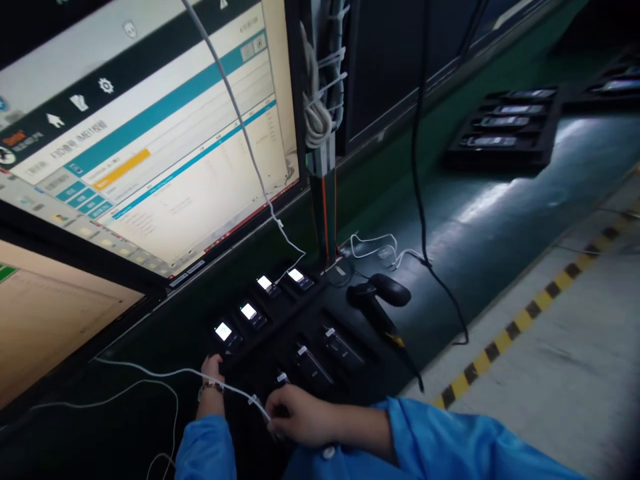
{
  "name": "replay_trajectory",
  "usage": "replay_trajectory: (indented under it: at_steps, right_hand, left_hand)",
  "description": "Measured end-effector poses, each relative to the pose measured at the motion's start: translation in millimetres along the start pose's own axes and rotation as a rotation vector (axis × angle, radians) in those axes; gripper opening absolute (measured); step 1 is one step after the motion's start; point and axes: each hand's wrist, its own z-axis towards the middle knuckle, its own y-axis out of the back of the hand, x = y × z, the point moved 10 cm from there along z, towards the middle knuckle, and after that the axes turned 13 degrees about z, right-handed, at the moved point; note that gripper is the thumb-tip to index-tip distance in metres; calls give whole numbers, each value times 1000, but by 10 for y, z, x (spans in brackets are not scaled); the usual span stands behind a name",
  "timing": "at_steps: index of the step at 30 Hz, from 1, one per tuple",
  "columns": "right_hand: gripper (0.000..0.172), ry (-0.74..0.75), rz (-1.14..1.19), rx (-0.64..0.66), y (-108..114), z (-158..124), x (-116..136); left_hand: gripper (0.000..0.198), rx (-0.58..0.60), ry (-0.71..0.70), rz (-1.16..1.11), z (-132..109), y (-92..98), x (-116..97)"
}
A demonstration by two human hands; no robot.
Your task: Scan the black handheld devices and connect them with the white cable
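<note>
My right hand [305,415] is closed, with thumb and fingers pinched round the end of a white cable [200,373] that carries a small label. Just beyond it, a dark handheld device [283,377] lies partly hidden by the hand. My left hand [212,368] is at the left corner of a black tray [273,327], near a small device with a lit screen [223,331]; its fingertips are largely hidden. Several such lit devices stand in a row in the tray. In front of them lie dark devices [314,365] with white labels, screens not visible.
A large monitor [200,153] rises behind the trays. A black barcode scanner [375,303] lies to the right, near a hanging black cable [417,167]. Farther right is another tray of devices [500,160]. Yellow-black tape [533,310] marks the floor.
</note>
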Motion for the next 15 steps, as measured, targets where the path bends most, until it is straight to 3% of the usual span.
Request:
replay_trajectory:
  at_steps: [4, 7, 12, 15]
  right_hand:
    - [9, -27, 40, 41, -12, 52, -50]
    - [8, -26, 54, 49, -14, 86, -82]
    - [4, -70, 42, 66, -41, 137, -165]
    - [5, -54, -7, 68, -33, 166, -158]
  left_hand:
    - [23, 156, 95, 133, -62, -98, 337]
    - [25, 199, 111, 238, -100, -121, 573]
    - [17, 171, 36, 324, -67, -96, 604]
    - [29, 53, -14, 326, -224, 116, 654]
